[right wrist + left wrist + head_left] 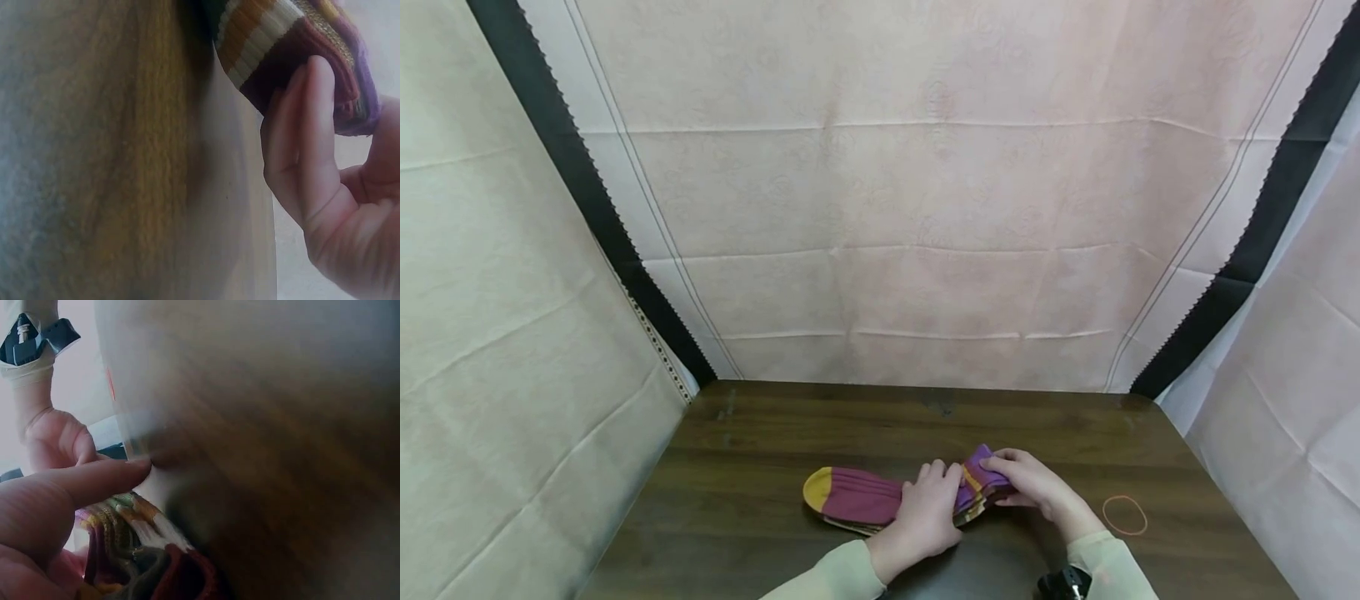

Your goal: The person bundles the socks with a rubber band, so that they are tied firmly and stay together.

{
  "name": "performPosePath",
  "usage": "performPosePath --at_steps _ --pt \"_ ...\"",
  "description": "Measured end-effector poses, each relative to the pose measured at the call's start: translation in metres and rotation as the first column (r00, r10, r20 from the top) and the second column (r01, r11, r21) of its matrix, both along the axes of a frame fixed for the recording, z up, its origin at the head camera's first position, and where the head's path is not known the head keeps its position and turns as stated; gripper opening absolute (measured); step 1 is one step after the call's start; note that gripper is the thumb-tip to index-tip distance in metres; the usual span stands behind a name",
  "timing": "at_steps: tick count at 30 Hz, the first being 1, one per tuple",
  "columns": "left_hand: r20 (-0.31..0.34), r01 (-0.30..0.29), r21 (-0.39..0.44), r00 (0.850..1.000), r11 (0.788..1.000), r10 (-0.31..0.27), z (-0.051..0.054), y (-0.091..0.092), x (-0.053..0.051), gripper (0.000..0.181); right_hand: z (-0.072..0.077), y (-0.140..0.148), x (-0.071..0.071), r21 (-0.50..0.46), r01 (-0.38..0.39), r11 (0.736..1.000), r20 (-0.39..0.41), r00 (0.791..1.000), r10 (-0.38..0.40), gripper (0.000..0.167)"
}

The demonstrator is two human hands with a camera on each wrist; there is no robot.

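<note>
A stack of socks (pixel 861 497) lies on the table, plum with a yellow toe on top and other colours layered below. The toe end points left. Across the middle of the stack, my left hand (pixel 927 510) grips it, with the thumb along the near side in the left wrist view. My right hand (pixel 1036 485) pinches the purple cuff end, which is raised off the table. In the right wrist view, its fingers (pixel 320 119) lie under the layered cuffs (pixel 312 53), which show white, orange and maroon bands.
An orange rubber band (pixel 1125 515) lies on the brown wooden table (pixel 820 417), right of my right hand. Pale fabric walls (pixel 925 250) with black strips (pixel 625 233) rise behind the table and on both sides. A black device (pixel 1063 582) sits on the right wrist.
</note>
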State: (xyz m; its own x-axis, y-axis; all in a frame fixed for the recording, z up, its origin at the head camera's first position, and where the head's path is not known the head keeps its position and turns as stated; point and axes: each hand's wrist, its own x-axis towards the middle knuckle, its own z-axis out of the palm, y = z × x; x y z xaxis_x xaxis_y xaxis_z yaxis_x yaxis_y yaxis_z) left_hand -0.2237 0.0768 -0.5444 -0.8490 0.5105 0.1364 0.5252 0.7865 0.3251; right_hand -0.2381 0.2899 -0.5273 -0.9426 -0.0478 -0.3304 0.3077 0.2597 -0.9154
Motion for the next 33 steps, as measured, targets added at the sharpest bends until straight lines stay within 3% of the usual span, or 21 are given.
performPosePath --at_steps 4,8,12,15,24,27,30,33 --pt "0.026 0.003 0.021 1.0 1.0 -0.003 0.002 -0.001 -0.002 0.062 0.001 0.001 0.0 0.008 -0.003 1.0 0.003 1.0 0.003 0.054" --pt "0.071 0.037 0.144 0.996 0.989 -0.048 0.007 -0.011 -0.008 0.053 0.0 0.002 -0.001 0.009 -0.002 1.0 0.014 1.0 0.002 0.054" --pt "0.153 0.052 0.314 0.983 0.948 -0.105 0.009 -0.022 -0.017 0.042 -0.003 0.003 -0.001 0.012 0.016 1.0 0.026 1.0 -0.016 0.054" --pt "0.201 0.031 0.385 0.973 0.922 -0.116 0.008 -0.027 -0.021 0.036 -0.004 0.004 -0.001 0.015 0.018 1.0 0.025 1.0 -0.018 0.056" --pt "0.211 0.02 0.424 0.97 0.906 -0.12 0.005 -0.032 -0.026 0.03 0.003 0.032 0.006 -0.015 -0.069 0.997 -0.014 0.998 0.069 0.064" --pt "0.222 0.008 0.426 0.968 0.905 -0.114 0.005 -0.032 -0.027 0.029 0.007 0.053 0.01 0.053 -0.058 0.997 -0.072 0.995 0.062 0.059" --pt "0.238 0.0 0.427 0.965 0.904 -0.112 0.004 -0.033 -0.028 0.028 0.01 0.078 0.016 0.191 -0.032 0.981 -0.133 0.989 0.058 0.047" --pt "0.256 0.001 0.435 0.959 0.9 -0.125 0.003 -0.033 -0.029 0.028 0.011 0.106 0.027 0.4 -0.005 0.917 -0.18 0.98 0.083 0.034"
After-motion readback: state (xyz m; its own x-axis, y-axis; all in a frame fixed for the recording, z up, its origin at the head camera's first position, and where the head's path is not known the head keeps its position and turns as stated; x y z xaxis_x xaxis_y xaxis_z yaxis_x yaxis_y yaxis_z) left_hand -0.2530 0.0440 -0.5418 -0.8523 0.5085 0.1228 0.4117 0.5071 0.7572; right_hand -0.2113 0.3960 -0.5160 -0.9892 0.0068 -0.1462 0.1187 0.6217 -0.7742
